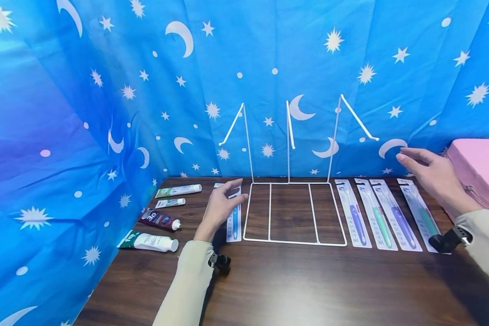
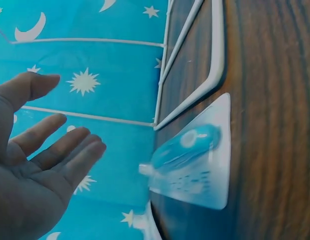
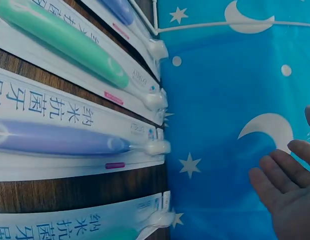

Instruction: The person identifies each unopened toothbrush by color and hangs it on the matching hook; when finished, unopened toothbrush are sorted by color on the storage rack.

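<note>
Nearest to our head camera, two pale sleeves point(image 1: 187, 280) reach over the dark wooden desk point(image 1: 285, 290). We see the left hand point(image 1: 221, 206) above the blue toothbrush pack point(image 1: 234, 224), just left of the white wire rack point(image 1: 270, 210); its fingers are spread and lightly bent, with the thumb apart, and they pinch nothing. The right hand point(image 1: 438, 174) is raised between the rightmost green toothbrush pack point(image 1: 424, 217) and the pink case point(image 1: 478, 167); its fingers are loosely stretched, also without any load. This green pack ends a row of four, right of the rack.

From here, we think the rack is the main risk: its wires look thin, so a careless sideways move of the left hand could push it. If the right arm goes low, its wrist camera point(image 1: 444, 242) might drag the green pack crooked. The second pack point(image 1: 381, 226) and third pack point(image 1: 403, 226) lie very close, therefore lifting one could disturb its neighbour.
</note>
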Available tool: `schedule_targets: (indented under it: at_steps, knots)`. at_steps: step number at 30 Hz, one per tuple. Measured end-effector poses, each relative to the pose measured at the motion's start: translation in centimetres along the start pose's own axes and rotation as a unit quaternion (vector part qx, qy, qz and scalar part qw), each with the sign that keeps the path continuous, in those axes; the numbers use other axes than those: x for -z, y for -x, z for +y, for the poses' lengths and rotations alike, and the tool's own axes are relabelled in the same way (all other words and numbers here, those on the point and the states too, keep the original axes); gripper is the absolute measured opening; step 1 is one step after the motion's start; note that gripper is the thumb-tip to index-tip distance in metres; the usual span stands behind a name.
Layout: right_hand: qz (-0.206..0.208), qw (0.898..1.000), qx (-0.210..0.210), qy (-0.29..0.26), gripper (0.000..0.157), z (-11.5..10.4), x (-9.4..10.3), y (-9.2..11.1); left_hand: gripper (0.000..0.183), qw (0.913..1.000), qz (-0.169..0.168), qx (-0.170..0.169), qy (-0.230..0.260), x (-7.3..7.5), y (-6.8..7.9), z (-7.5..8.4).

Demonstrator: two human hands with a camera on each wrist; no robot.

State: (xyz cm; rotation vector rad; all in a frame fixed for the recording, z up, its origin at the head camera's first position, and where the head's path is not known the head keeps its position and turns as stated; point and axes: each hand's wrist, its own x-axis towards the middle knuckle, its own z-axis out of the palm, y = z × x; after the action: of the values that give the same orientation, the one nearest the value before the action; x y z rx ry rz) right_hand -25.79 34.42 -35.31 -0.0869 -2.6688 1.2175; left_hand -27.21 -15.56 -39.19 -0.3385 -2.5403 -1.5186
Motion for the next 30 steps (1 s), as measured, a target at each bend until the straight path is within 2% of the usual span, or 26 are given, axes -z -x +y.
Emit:
schedule_targets:
  at_steps: [5,13,20,24,30]
  knots:
    - [0.009,1.000,-0.019,-0.006,0.078,1.0,-0.2,-0.1,0.047,0.9996,-0.027,0.006,0.010,-0.7,0.1,-0.6]
    - [0.024,0.999,-0.024,0.011,0.074,2.3,-0.5,-0.3,0.050,0.9965,-0.060,0.035,-0.047,-1.5,0.1,-1.1]
    - [0.030,0.999,-0.035,0.020,0.072,3.1,-1.0,-0.4,0.040,0.9936,-0.091,0.031,-0.059,-1.9,0.3,-1.7]
    - [0.023,0.999,-0.037,0.019,0.072,3.4,-1.0,-0.4,0.033,0.9928,-0.087,0.031,-0.076,-2.0,0.3,-1.7]
    - [0.011,0.999,-0.030,0.020,0.068,3.9,-1.0,-0.5,0.019,0.9859,-0.069,0.026,-0.150,-1.9,0.4,-1.7]
